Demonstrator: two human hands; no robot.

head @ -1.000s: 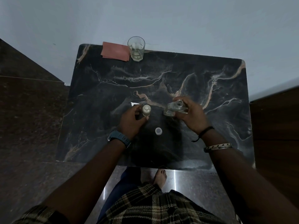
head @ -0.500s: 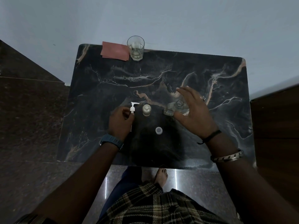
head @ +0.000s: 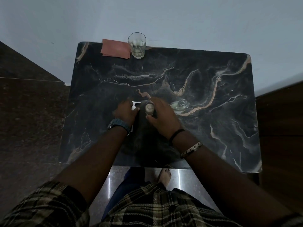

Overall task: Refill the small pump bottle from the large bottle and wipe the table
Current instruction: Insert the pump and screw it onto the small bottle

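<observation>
Two bottles are being seen on the dark marble table (head: 213, 128). The small bottle (head: 149, 109) is standing upright near the middle, its neck uncapped, and is being gripped by the right hand (head: 161, 115): fingers curled round its far side, thumb (head: 150, 118) pressed against its near side. The large bottle (head: 180, 104), clear glass, is standing just to the right of that hand, apart from it and untouched, its mouth open.

The white pump head (head: 135, 106) is being pinched by the left hand (head: 125, 113), fingers clenched round its collar, nozzle pointing right toward the small bottle. The pump's thin tube is being glimpsed below the wrist, beside the blue watch strap (head: 119, 124). The pump is being held just left of the small bottle's neck; whether the two are touching cannot be told.

At the far edge, a drinking glass (head: 137, 45) is being seen standing just beside a folded reddish cloth (head: 115, 49), both well apart from the hands. The table's far edge is lying against a pale wall (head: 180, 22). Bare tabletop is being offered to the right of the large bottle and across the stretch between the hands and the glass. The near edge is lying close under both forearms.
</observation>
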